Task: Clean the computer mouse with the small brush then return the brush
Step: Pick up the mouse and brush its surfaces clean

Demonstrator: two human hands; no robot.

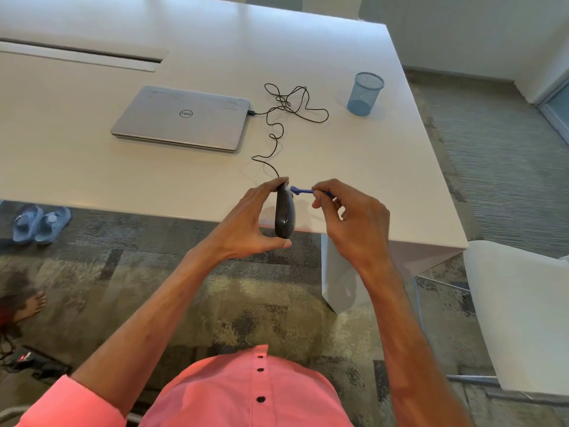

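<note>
My left hand (251, 220) holds a black computer mouse (284, 214) on edge above the near edge of the white table (385, 167), thumb at its near end and fingers at its far end. My right hand (354, 221) pinches the handle of a small blue brush (300, 190), whose white bristles touch the far end of the mouse. The mouse's black cable (278, 118) loops across the table to a closed silver laptop (181, 117).
A blue mesh cup (365, 94) stands at the table's far right. A white chair (523, 315) stands at my right. Blue sandals (41, 223), a bare foot (34, 305) and a black device (34, 362) are on the carpet at left.
</note>
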